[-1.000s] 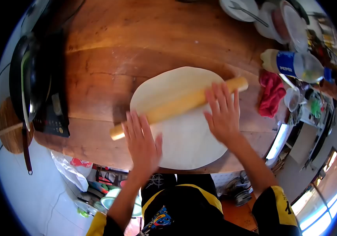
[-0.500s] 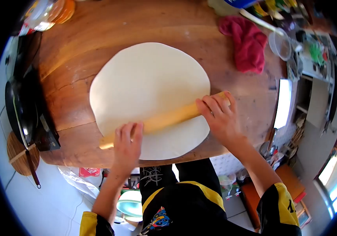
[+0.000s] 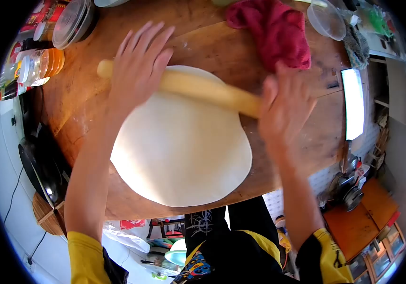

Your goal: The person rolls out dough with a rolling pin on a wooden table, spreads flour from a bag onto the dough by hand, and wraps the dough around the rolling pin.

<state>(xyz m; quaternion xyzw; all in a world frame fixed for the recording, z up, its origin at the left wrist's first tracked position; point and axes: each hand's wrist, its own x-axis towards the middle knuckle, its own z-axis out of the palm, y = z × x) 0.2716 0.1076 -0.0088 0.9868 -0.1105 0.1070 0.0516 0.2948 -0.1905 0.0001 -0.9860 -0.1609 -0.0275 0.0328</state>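
Note:
A wooden rolling pin [image 3: 207, 91] lies slantwise across the far part of a large, thin sheet of pale dough [image 3: 184, 151] on the wooden table. My left hand [image 3: 139, 68] rests flat over the pin's left part, its fingers stretched forward and slightly apart. Over the right end is my right hand [image 3: 286, 106], palm down with the fingers extended and smeared by motion; it hides that end of the pin. The dough's near edge reaches close to the table's front edge.
A crumpled red cloth [image 3: 278, 33] lies just beyond my right hand, with a clear plastic tub [image 3: 326, 20] beside it. Jars [image 3: 42, 65] and lidded containers [image 3: 72, 22] stand at the back left. A cleaver [image 3: 352, 106] is at the right edge, a black pan [image 3: 37, 165] at the left.
Both hands and the rolling pin have moved from the near part of the dough to its far part. The pin's slant has reversed, and my left fingers have straightened out. The view has shifted.

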